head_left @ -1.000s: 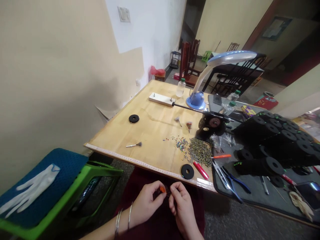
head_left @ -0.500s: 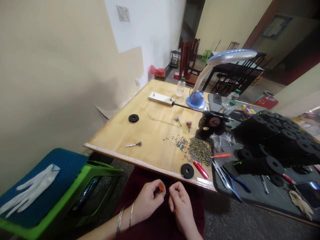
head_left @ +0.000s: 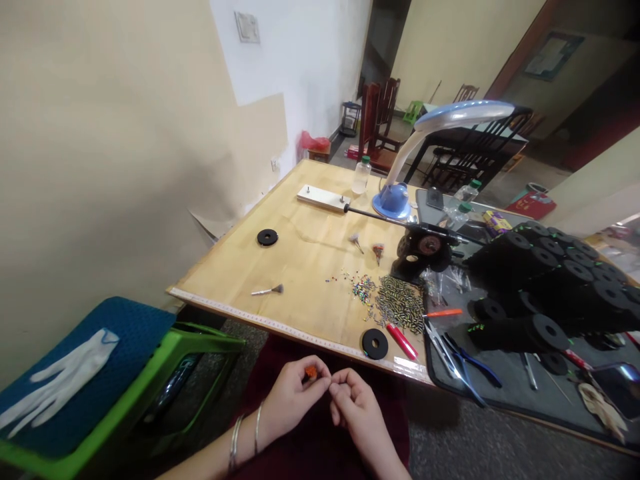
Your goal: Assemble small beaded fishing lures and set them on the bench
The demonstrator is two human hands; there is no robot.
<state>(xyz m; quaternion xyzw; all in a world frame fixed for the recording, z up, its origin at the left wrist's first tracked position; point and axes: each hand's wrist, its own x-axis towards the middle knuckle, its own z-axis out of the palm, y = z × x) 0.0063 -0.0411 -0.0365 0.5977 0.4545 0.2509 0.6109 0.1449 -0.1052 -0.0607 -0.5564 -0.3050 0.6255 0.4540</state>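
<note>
Your left forearm (head_left: 200,460) slants up from the lower left to your left hand (head_left: 293,393), its fingers curled and its thumb extended toward the right. Your right forearm (head_left: 387,457) slopes more steeply from the bottom edge to your right hand (head_left: 357,403), its fingers folded inward against the thumb. Above your lap (head_left: 320,450), the fingertips of both hands appear to touch, each grip a closed pinch.
</note>
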